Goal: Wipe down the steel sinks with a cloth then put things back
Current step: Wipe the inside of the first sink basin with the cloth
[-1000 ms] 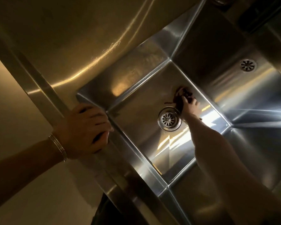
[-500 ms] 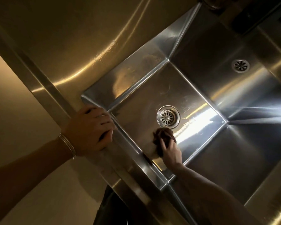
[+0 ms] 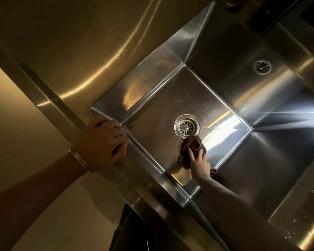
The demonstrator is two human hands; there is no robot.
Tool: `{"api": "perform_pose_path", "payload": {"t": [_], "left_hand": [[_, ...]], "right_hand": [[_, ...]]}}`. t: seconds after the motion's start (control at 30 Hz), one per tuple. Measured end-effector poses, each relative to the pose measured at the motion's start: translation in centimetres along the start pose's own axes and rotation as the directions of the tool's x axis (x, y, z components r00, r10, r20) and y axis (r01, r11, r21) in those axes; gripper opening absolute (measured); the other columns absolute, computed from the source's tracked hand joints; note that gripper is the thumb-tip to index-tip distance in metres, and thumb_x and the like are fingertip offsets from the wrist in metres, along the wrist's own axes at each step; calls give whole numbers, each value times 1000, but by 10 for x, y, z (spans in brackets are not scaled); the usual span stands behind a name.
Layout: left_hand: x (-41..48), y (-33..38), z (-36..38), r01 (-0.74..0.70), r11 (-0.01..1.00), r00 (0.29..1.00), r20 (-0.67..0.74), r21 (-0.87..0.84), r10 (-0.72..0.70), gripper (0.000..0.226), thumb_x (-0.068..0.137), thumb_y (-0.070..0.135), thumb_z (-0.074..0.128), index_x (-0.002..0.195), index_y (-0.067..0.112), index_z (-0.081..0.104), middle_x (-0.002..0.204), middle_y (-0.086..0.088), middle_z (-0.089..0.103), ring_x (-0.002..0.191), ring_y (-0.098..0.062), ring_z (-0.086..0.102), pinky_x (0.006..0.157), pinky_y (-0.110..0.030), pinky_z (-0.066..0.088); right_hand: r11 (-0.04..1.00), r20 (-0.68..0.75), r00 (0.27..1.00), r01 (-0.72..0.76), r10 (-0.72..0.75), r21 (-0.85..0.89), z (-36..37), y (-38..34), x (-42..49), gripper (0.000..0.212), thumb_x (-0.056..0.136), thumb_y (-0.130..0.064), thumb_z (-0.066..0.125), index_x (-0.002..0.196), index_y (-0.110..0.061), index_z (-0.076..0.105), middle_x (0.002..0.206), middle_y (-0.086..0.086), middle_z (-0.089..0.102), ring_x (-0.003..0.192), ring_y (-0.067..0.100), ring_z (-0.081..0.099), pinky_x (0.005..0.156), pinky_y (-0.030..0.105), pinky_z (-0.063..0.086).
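We are braced with our left hand [image 3: 101, 144] curled over the front edge [image 3: 62, 104] of the steel unit, fingers wrapped down onto the rim just at the near left corner of the sink [image 3: 149, 91]; it grips only the steel, and thin bangles [image 3: 79, 159] sit at that wrist. The edge runs as a long raised strip diagonally across the view, with a broad flat steel surface [image 3: 65, 44] on its far side beside the basin. Our right hand [image 3: 200, 161] reaches down into the sink with the fingers closed loosely over a bunched dark cloth [image 3: 192, 149], pressing it flat against the basin floor. The cloth lies just beside the round drain strainer [image 3: 187, 126], its top edge nearly touching the strainer's ring, and a small corner of it pokes out past the wrist. Apart from the hand and cloth, the basin holds nothing we can see: the floor to the left of and beyond the drain is bare, with a bright glare patch to the right. The four walls slope down to sharp creases at the corners. High on the far wall sits a small overflow grille [image 3: 262, 67]. Dark shapes at the top right are too dim to identify.
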State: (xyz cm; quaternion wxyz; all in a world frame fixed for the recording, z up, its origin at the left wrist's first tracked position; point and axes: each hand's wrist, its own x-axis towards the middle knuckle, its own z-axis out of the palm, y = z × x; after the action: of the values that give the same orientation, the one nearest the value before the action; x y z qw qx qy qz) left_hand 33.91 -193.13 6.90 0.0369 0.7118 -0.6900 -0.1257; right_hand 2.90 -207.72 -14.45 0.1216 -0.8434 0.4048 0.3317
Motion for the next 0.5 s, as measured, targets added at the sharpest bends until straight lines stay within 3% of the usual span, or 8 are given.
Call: {"api": "perform_pose_path", "payload": {"t": [0.1,0.17,0.23,0.3,0.4,0.43,0.5], "left_hand": [[-1,1,0,6,1000,1000,5,-8,-6,37,82,31,38,82,20,73,83,3,71,85,-22,64,82,-37,37],[-1,1,1,2,1000,1000,1,-6,-2,37,82,31,38,83,20,73,83,3,71,86,-21,65,83,-36,38],[-1,0,2,-3,1000,1000,4,-9,3,37,82,32,38,85,21,73,84,3,71,87,-20,65,84,-36,41],[-1,0,0,0,1000,1000,14,-11,0,37,83,32,38,85,21,74,85,4,72,89,-19,65,85,-38,44],[-2,1,-1,2,1000,1000,12,-15,-2,38,83,31,37,85,21,74,87,4,72,93,-19,64,86,-38,43],[-1,2,-1,8,1000,1000,12,-17,-7,39,82,31,37,85,21,74,87,4,72,94,-19,64,87,-37,42],[-1,4,-3,44,998,999,17,-36,-43,42,81,33,35,90,23,74,89,6,71,96,-19,63,89,-36,39]], "right_hand": [[982,-12,982,190,-190,13,-1,0,-2,68,91,-26,55,147,-33,16,146,19,20,128,37,34,86,41,51],[995,16,997,80,-81,53,-2,-6,-6,70,89,-23,60,146,-33,21,146,17,20,126,35,36,82,41,52],[990,42,999,-24,18,141,0,-26,-12,69,89,-19,58,146,-32,21,146,19,19,125,38,36,88,44,50],[986,86,991,85,-98,141,-2,-35,-12,69,88,-29,61,146,-32,23,147,20,17,126,41,37,96,46,47],[947,59,953,287,-298,143,-30,-17,-16,59,88,-38,60,141,-25,36,141,18,41,119,37,49,101,46,44],[945,43,955,282,-292,164,-38,-10,-19,51,91,-38,57,137,-24,43,133,16,51,114,33,54,99,44,45],[947,44,960,265,-277,182,-58,-5,-39,42,95,-34,52,135,-23,48,129,10,54,113,29,54,94,35,46]]}}
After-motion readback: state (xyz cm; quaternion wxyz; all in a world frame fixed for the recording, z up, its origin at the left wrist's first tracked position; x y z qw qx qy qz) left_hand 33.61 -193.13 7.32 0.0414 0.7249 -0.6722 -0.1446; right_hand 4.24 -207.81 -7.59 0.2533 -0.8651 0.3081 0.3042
